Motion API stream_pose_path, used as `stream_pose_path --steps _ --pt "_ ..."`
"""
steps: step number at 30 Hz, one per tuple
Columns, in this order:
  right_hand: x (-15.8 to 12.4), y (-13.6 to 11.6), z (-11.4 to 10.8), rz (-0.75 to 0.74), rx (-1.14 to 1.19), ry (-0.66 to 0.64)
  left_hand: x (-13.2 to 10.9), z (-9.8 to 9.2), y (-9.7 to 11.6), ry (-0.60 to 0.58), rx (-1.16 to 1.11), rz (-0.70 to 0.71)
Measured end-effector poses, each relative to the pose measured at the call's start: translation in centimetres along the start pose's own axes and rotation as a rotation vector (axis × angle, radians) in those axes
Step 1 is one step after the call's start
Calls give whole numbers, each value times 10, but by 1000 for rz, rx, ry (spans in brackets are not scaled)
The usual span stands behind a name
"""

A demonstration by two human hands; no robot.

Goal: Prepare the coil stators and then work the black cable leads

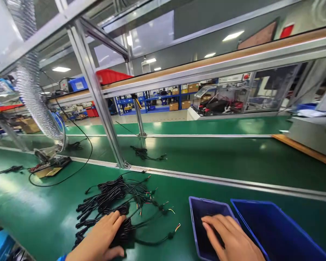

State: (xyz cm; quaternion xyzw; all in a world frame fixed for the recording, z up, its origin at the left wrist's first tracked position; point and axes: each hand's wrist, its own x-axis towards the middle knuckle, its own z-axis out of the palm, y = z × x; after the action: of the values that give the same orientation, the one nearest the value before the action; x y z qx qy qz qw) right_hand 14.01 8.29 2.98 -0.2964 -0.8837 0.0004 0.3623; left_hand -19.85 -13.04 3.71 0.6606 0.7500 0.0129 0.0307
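Note:
A pile of black cables (111,192), coiled into bundles with stripped coloured wire ends, lies on the green bench in front of me. My left hand (104,233) is at the near side of this pile, its fingers and thumb closed about one black cable bundle (127,233). The end of a cable with red, yellow and white wires points right from there. My right hand (229,233) reaches into a small purple-blue bin (193,221). Its thumb and forefinger tips are pinched together; whatever they hold is too small or hidden to tell.
A larger blue bin (277,224) stands right of the small one. Behind runs a metal rail (206,180) with an upright post (97,94). More black cables (145,153) lie beyond it. A silver duct (34,98) hangs at left, and a blue box (1,246) sits lower left.

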Motion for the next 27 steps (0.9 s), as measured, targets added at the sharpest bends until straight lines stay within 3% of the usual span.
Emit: stream_pose_path --steps 2,4,7,11,13,15,18,20,23,25,27 --pt "4 -9 -5 1 14 34 5 -5 6 107 23 23" --pt "6 -15 -7 6 49 47 19 -19 26 155 27 36" --pt "5 -20 -8 19 102 19 55 -32 70 69 13 80" --pt "2 -22 -7 39 114 -24 109 -20 115 0 -56 55" --pt "1 -22 -9 50 114 -15 124 -18 115 24 -110 27" --pt "0 -23 -12 75 129 0 127 -29 100 67 -172 26" --pt "-1 -20 -18 140 166 22 110 -69 71 200 -387 -1" --pt "-3 -18 -20 176 193 31 91 -95 68 235 -769 -83" --pt "-3 -15 -23 222 234 26 75 -107 98 -18 -1242 -87" --pt "-2 -16 -25 259 253 27 80 -94 131 -199 -1444 -54" --pt "1 -18 -28 300 283 37 94 -73 162 -283 -1598 -50"
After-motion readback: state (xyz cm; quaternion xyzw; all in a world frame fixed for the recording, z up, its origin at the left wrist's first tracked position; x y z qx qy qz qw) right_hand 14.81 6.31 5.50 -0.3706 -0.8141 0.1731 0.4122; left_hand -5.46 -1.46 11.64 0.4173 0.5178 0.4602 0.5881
